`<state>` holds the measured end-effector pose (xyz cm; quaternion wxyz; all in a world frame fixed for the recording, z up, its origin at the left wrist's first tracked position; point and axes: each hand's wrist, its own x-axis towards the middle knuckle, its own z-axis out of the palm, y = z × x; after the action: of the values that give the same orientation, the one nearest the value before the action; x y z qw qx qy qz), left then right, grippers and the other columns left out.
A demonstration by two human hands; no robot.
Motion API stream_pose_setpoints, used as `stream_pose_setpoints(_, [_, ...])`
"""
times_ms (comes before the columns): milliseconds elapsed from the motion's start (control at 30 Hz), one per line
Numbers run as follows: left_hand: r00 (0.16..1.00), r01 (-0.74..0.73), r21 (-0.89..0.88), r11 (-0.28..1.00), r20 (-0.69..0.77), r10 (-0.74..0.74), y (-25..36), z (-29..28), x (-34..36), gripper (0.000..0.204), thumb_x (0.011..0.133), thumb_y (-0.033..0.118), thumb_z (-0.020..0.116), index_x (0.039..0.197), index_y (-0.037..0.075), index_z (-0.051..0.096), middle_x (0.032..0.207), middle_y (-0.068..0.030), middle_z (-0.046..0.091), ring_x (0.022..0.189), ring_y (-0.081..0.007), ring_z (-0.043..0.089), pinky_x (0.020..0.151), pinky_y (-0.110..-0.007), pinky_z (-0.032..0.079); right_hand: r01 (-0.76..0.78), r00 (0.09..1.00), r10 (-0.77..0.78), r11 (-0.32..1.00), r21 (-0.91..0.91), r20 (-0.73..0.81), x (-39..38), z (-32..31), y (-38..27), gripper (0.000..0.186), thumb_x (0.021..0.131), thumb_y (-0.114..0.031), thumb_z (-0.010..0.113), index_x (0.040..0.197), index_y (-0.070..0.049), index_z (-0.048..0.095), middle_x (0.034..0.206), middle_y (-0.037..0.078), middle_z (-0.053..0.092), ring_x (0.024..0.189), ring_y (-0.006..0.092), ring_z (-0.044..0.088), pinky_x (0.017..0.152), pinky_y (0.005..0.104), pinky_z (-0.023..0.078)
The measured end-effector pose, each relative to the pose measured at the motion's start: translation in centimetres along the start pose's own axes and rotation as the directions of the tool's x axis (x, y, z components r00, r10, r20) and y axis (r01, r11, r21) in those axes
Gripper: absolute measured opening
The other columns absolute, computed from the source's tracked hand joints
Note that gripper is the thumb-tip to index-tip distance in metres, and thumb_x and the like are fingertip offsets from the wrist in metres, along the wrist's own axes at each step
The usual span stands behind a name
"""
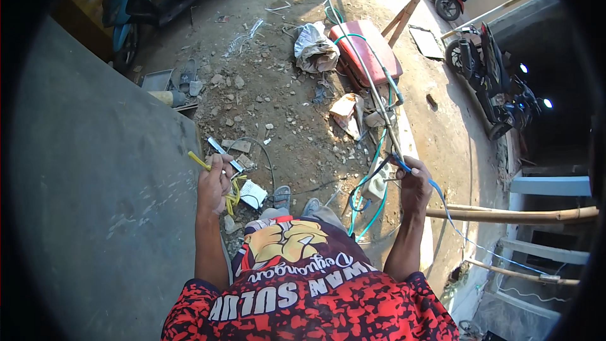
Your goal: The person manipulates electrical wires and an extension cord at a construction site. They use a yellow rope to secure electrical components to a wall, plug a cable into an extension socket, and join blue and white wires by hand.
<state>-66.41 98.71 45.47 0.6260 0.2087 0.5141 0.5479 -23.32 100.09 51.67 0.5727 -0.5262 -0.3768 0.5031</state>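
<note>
Yellow cord [199, 160] is in the left hand [216, 180], pinched between thumb and fingers, its tip poking out up and to the left. Blue cable [438, 189] is in the curled right hand [415, 183], running off to that hand's right; a long grey pole [364, 60] comes down from above to the same hand, and whether it is gripped too I cannot tell. The hands are well apart.

Just below the left hand hangs or lies a yellow tangle [234, 192], with a white box [254, 195] to its right. A silver bar [225, 155] lies just beyond that hand, and a grey wall [113, 170] stands to its left. Between the hands, nearer the left, is a sandal [282, 197]. Beyond the right hand are a torn bag [348, 115] and, farther off, a red case [371, 57]; bamboo [505, 215] extends to its right.
</note>
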Motion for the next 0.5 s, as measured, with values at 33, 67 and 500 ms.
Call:
stream_pose_setpoints(33, [0.998, 0.013, 0.034, 0.999, 0.064, -0.016, 0.1, 1.7, 0.4, 0.035, 0.101, 0.036, 0.046, 0.103, 0.002, 0.057, 0.069, 0.0031, 0.049, 0.043, -0.0005, 0.029, 0.036, -0.018, 0.02, 0.005, 1.0, -0.005, 0.999, -0.032, -0.011, -0.1, 0.3, -0.2, 0.053, 0.076, -0.034, 0.06, 0.106, 0.009, 0.061, 0.098, 0.018, 0.066, 0.078, 0.0161, 0.055, 0.073, 0.0286, 0.043])
stream_pose_setpoints(67, [0.991, 0.027, 0.076, 0.997, 0.125, -0.036, 0.5, 3.5, 0.8, 0.035, 0.101, 0.035, 0.046, 0.103, 0.002, 0.058, 0.07, 0.0035, 0.05, 0.044, -0.0002, 0.03, 0.037, -0.018, 0.02, 0.019, 0.999, -0.02, 0.999, -0.03, -0.032, -0.3, 0.6, -0.3, 0.053, 0.076, -0.034, 0.06, 0.106, 0.009, 0.061, 0.098, 0.018, 0.066, 0.078, 0.0161, 0.055, 0.073, 0.0286, 0.043])
stream_pose_setpoints(500, [0.777, -0.044, 0.253, 0.966, 0.617, -0.126, 2.4, 19.8, 3.7, 0.041, 0.088, 0.025, 0.069, 0.116, -0.002, 0.058, 0.092, 0.0008, 0.056, 0.082, -0.0055, 0.051, 0.068, -0.019, 0.041, 0.058, 0.998, -0.056, 0.996, -0.068, 0.024, 2.0, 3.5, -1.4, 0.027, 0.08, -0.027, 0.061, 0.085, -0.003, 0.05, 0.091, 0.02, 0.066, 0.07, 0.0135, 0.055, 0.069, 0.0266, 0.045])
